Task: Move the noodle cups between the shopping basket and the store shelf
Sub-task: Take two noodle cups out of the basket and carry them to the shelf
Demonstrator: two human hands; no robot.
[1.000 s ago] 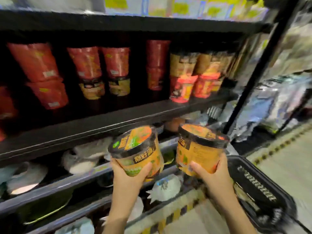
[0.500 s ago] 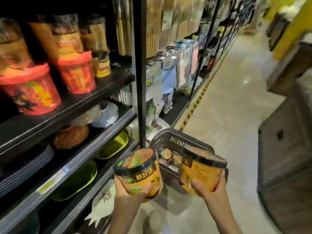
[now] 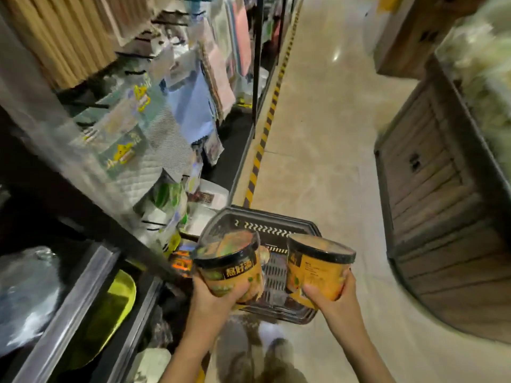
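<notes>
My left hand (image 3: 211, 295) grips a yellow noodle cup (image 3: 231, 265) with a black rim from below. My right hand (image 3: 330, 298) holds a second yellow noodle cup (image 3: 318, 268) the same way. Both cups hang upright, side by side, just above a black shopping basket (image 3: 265, 226) that sits on the floor. The cups hide most of the basket's inside. The store shelf (image 3: 91, 275) with its metal edges runs along the left, with plates and wrapped goods on it.
Hanging cloths and packets (image 3: 177, 111) fill the racks on the left. A yellow-black floor stripe (image 3: 262, 139) follows the shelf base. A dark wooden display crate (image 3: 442, 205) stands on the right of the beige aisle floor. My shoes (image 3: 276, 346) show below the basket.
The view has swung right and down, from the shelf of noodle cups toward the aisle. Both hands have carried the two cups over the basket, which is now right beneath them.
</notes>
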